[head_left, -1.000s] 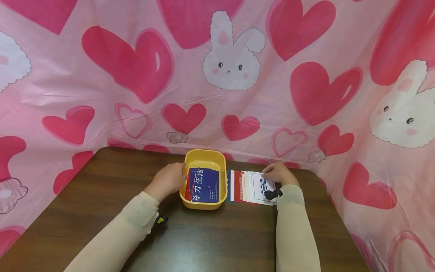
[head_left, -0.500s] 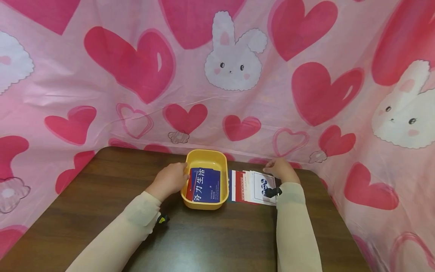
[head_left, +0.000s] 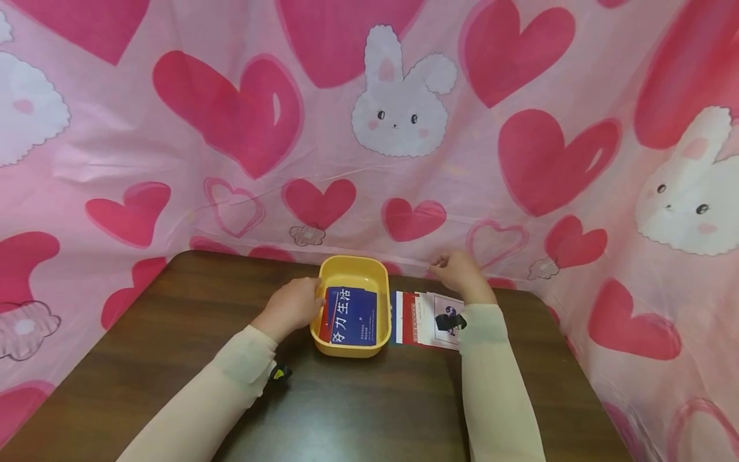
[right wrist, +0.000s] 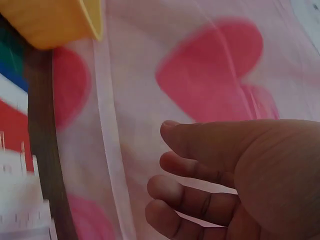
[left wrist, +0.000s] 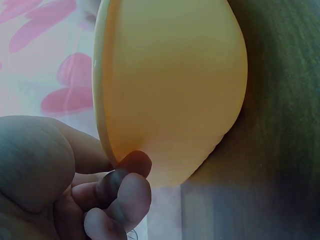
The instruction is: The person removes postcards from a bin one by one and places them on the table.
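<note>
On woodgrain tabletop [head_left: 346,407] — rounded tub [head_left: 350,351].

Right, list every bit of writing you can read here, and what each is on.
"力生活", after a less clear character that looks like "努": large white writing on the blue card in the yellow tub.
Smaller white print on that card: too small to read.
Print on the red-banded card beside the tub: too small to read.
Blue print on the white framed card: partly covered, unreadable.

Brown wood-grain table [head_left: 358,401] — pink backdrop [head_left: 328,128] behind — printed hearts [head_left: 321,201], white rabbits [head_left: 398,125].
</note>
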The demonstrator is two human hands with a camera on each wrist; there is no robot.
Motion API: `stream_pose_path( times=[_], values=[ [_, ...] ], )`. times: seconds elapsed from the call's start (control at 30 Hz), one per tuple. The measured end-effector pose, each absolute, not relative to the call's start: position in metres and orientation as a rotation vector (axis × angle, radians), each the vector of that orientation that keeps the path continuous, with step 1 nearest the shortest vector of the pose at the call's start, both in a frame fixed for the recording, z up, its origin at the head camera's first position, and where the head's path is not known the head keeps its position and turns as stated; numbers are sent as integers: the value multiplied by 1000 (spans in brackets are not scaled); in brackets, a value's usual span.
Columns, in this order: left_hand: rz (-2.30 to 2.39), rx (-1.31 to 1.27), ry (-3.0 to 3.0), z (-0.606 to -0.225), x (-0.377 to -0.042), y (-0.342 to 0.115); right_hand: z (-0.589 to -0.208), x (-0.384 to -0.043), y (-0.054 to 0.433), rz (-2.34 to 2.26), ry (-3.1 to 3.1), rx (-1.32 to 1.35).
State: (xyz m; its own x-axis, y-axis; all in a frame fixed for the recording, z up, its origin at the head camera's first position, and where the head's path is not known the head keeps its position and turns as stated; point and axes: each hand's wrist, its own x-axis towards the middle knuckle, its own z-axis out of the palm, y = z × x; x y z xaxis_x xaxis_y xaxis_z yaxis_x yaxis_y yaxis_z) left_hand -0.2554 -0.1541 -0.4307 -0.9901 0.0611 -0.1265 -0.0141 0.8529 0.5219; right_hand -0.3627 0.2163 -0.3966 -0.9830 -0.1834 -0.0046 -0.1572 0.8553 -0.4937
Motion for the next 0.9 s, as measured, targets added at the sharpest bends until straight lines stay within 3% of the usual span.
stream_pose_path(
  times=[0.5, 0.9],
  values=[
    [849, 21, 2868, -433, -257, -157, -372, -364, 82, -715, 2705, -739],
    [832, 36, 2855, -433, -258, -157, -405, -373, 36, -323, 2687, -689]
  ],
)
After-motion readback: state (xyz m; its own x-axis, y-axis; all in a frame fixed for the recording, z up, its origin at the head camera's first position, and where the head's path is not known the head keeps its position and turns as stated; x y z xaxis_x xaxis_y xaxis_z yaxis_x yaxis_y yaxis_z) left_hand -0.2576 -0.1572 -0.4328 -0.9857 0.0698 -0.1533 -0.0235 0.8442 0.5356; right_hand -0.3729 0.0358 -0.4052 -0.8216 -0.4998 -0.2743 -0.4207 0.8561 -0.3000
